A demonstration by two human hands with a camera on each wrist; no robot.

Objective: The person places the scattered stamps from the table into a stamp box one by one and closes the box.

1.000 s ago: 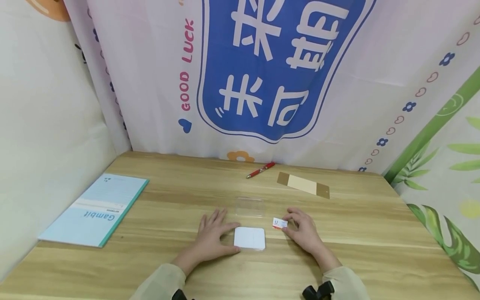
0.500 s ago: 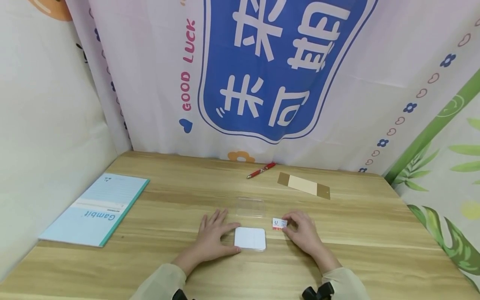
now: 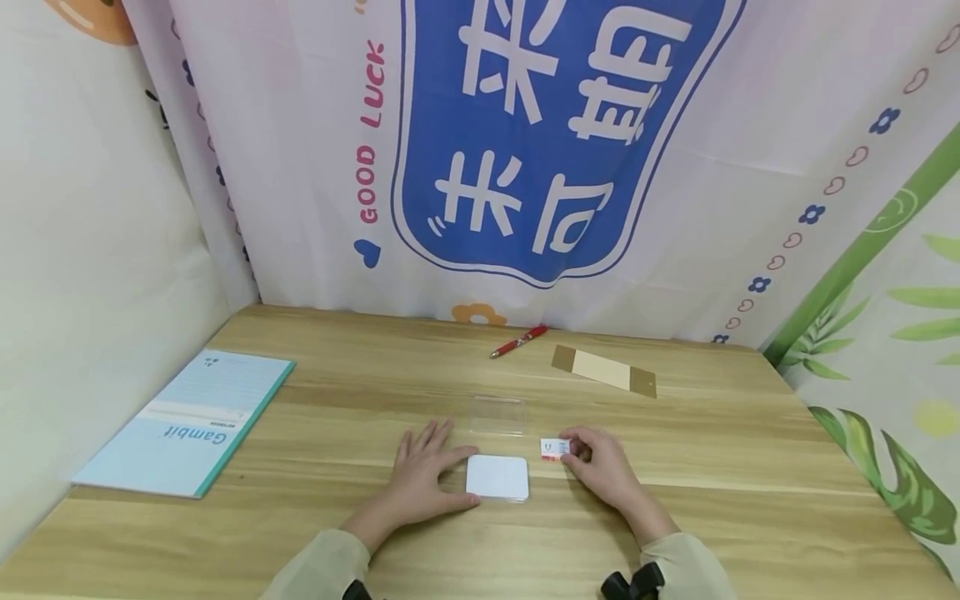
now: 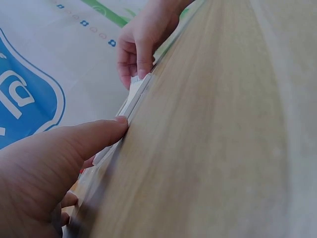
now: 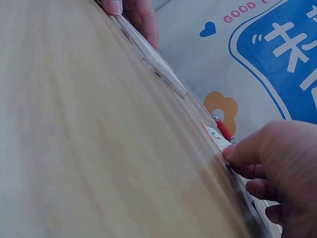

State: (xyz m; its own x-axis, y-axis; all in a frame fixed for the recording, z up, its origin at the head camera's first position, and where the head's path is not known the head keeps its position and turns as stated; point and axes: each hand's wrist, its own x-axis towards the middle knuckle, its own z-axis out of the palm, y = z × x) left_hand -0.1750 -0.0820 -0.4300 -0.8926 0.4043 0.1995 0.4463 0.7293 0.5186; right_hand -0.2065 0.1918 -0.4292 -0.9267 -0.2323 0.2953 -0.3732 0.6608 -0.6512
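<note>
Notebook lies at the desk's left. Left hand, thumb and forefinger spread wide, touches the left side of the white box. Clear lid lies just behind it. Right of the box, the right hand pinches the small card's right end.

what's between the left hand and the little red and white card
In the head view, the flat white piece lies between the left hand and the little card, then a narrow strip of bare table.
</note>
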